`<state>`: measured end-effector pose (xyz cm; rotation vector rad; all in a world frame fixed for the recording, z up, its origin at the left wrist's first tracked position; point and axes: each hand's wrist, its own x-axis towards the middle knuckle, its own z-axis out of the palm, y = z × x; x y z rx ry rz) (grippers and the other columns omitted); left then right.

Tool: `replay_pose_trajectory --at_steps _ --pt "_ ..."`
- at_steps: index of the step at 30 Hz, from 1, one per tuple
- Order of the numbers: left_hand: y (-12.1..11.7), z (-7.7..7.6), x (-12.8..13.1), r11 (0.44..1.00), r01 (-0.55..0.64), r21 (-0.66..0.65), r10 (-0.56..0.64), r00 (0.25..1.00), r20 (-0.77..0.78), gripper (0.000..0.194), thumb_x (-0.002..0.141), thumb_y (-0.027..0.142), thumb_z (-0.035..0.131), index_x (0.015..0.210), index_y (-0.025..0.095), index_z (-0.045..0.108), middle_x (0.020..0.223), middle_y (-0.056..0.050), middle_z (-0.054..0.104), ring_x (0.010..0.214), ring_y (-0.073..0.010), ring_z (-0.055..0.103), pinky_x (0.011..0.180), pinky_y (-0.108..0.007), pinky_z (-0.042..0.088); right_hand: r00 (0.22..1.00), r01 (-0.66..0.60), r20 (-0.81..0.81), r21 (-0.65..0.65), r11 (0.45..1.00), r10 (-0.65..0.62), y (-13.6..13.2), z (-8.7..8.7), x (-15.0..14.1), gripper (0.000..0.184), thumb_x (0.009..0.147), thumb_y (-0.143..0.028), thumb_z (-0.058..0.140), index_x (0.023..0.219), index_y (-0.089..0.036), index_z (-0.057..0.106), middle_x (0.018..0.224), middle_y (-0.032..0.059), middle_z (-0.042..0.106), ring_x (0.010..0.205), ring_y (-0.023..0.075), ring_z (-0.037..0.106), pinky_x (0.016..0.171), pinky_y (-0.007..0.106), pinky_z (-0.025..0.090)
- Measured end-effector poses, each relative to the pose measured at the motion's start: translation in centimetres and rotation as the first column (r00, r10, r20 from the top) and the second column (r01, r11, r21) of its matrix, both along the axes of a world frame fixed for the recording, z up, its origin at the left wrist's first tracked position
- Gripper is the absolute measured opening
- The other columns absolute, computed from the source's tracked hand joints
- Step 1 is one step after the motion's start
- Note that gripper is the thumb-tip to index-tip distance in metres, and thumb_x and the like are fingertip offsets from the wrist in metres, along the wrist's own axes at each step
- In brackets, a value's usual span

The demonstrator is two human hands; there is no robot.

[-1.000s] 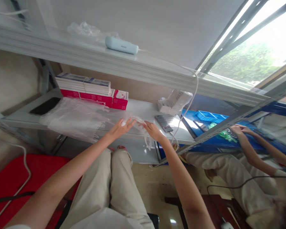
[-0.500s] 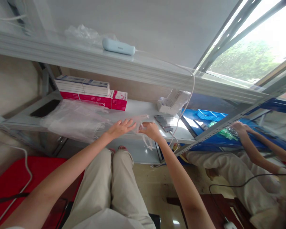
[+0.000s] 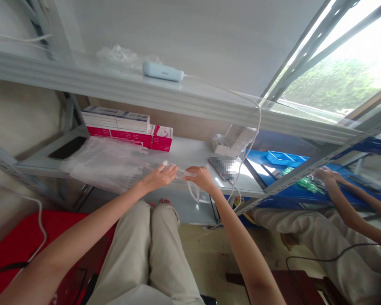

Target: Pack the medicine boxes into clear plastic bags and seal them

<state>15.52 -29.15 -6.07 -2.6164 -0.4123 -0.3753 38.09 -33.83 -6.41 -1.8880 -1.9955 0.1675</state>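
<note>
**Both hands on a clear plastic bag at the shelf edge**

My left hand (image 3: 160,176) and my right hand (image 3: 201,178) meet at the front edge of the white shelf (image 3: 190,154), and between them I hold a small clear plastic bag (image 3: 186,173). My right fingers are closed in a pinch on its near end, and a loose strip of the film hangs down below that hand. My left fingers curl onto the other end; how tightly they close on the film I cannot tell.

Just left of my grip lies a pile of clear plastic bags (image 3: 104,163), crumpled and flat on the shelf, touching my left wrist side. Behind that pile, away from me, stand red and white boxes (image 3: 127,129) stacked in a row; they carry printing, but it is too small to read. Far left of my hands a black phone (image 3: 67,148) lies flat.

Just right of my grip another phone (image 3: 225,166) rests with its screen blurred, a white cable (image 3: 256,127) passing beside it. Behind it sits a wrapped white packet (image 3: 233,140).

Above my hands, on the upper shelf, lies a pale blue case (image 3: 163,71); any marking on it is unreadable.

Well to the right, another person's hand (image 3: 325,176) works over a blue tray (image 3: 281,157), with green pieces (image 3: 306,183) beside it.
</note>
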Motion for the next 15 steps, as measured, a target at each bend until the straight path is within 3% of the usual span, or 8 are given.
replay_pose_trajectory --at_steps 4,8,11,15 --pt "0.1 -0.7 -1.3 0.999 0.006 -0.05 -0.006 1.0 -0.004 0.062 0.087 0.001 0.033 0.144 0.025 0.037 0.149 -0.004 0.039 0.134 -0.0159 0.038 0.106 -0.03 0.038 0.986 -0.06 -0.152 0.017 0.998 0.062 -0.2 -0.3 0.9 0.031 0.095 -0.04 0.045 0.1 -0.025 0.071 0.105 0.0019 0.072 0.094 0.0166 0.066 0.083 0.025 0.045" --pt "0.0 -1.9 -1.7 0.995 -0.041 -0.089 0.035 0.997 -0.069 0.07 0.085 -0.002 0.028 0.149 0.024 0.023 0.152 -0.002 0.032 0.14 -0.0125 0.028 0.109 -0.031 0.034 0.991 0.131 0.022 0.078 0.988 -0.133 0.2 -0.2 1.2 0.03 0.096 -0.033 0.043 0.104 -0.025 0.071 0.108 0.0035 0.071 0.101 0.0193 0.063 0.088 0.029 0.042" --pt "-0.4 -3.2 -1.9 0.993 -0.115 -0.023 0.114 0.992 -0.045 0.061 0.086 0.0 0.027 0.144 0.016 0.038 0.15 -0.007 0.036 0.141 -0.0151 0.027 0.111 -0.035 0.032 0.975 0.193 0.087 0.117 0.974 -0.204 0.6 0.1 1.0 0.029 0.096 -0.028 0.042 0.107 -0.025 0.069 0.111 0.0038 0.069 0.098 0.0192 0.063 0.084 0.028 0.043" --pt "-3.0 -4.3 -1.8 0.953 -0.302 0.024 0.296 0.945 0.142 0.044 0.088 0.007 0.035 0.126 0.006 0.057 0.142 -0.019 0.045 0.133 -0.0294 0.039 0.108 -0.05 0.031 0.98 0.171 0.091 0.09 0.981 -0.179 0.6 0.6 0.1 0.031 0.097 -0.031 0.039 0.112 -0.027 0.066 0.111 0.0032 0.068 0.095 0.0182 0.063 0.077 0.025 0.044"
